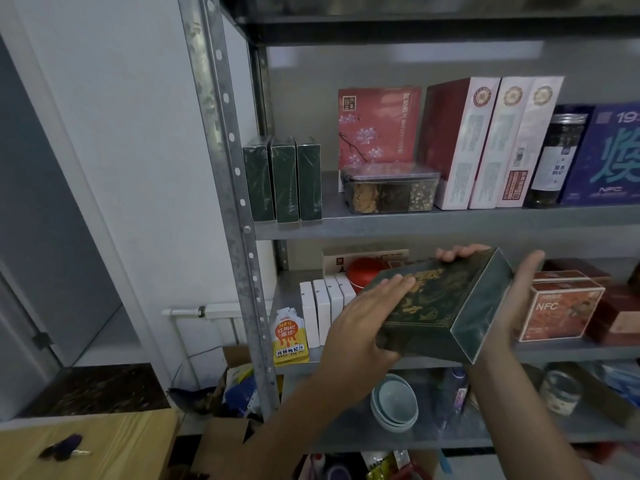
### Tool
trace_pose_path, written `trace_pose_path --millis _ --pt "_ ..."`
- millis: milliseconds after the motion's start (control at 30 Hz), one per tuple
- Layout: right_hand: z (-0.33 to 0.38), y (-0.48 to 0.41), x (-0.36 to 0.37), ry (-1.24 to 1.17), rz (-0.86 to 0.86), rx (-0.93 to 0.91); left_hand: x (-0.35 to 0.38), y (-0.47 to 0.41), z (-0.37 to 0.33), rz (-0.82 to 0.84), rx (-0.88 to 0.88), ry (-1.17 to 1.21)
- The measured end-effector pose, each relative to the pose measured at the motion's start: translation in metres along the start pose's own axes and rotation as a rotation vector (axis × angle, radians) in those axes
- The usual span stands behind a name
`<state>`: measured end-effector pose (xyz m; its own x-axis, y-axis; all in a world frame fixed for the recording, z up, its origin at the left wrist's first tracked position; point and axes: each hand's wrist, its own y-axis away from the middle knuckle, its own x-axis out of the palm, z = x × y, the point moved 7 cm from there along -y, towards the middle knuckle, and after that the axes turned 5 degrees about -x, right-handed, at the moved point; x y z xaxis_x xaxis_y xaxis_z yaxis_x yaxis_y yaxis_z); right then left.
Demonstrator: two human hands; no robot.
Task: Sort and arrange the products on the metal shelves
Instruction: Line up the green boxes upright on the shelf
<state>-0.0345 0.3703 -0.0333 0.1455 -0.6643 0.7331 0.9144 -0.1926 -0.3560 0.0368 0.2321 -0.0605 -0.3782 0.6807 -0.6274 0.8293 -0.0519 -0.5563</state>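
A dark green box with gold print point(440, 306) is held tilted in front of the middle shelf. My left hand point(363, 320) grips its near left edge, fingers flat on top. My right hand point(516, 299) cups its right end, fingertips showing behind the far edge. Three matching dark green boxes point(282, 180) stand upright at the left end of the upper shelf point(450, 221).
The upper shelf also carries a pink flowered box point(379, 124), a clear snack tub point(389, 188), three tall pink boxes point(485, 143), a jar point(554, 161) and a blue box point(606, 154). White boxes point(323, 311), an orange pouch point(290, 337) and NFC boxes point(557, 310) fill the middle shelf. Bowls point(394, 401) sit below.
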Motion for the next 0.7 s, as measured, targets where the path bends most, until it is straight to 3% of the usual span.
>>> trace_pose_path --millis 133,233,333,500,600,700 --pt "-0.003 -0.006 0.003 0.074 -0.081 -0.071 0.000 0.006 -0.009 0.183 -0.084 0.210" --pt "-0.007 -0.006 0.003 0.314 -0.076 -0.163 -0.012 0.010 -0.020 0.156 -0.119 0.477" --pt "-0.007 -0.001 0.014 0.476 -0.028 -0.263 -0.019 0.009 -0.021 0.052 -0.130 0.350" --pt "-0.012 -0.005 0.040 0.716 0.292 -0.257 -0.035 0.010 -0.004 -0.118 -0.204 0.412" --pt "-0.020 -0.010 0.038 0.876 0.561 -0.134 -0.054 0.012 0.018 -0.153 -0.291 0.608" --pt "-0.019 -0.019 0.012 0.927 0.620 0.067 -0.075 0.012 0.037 -0.196 -0.364 0.851"
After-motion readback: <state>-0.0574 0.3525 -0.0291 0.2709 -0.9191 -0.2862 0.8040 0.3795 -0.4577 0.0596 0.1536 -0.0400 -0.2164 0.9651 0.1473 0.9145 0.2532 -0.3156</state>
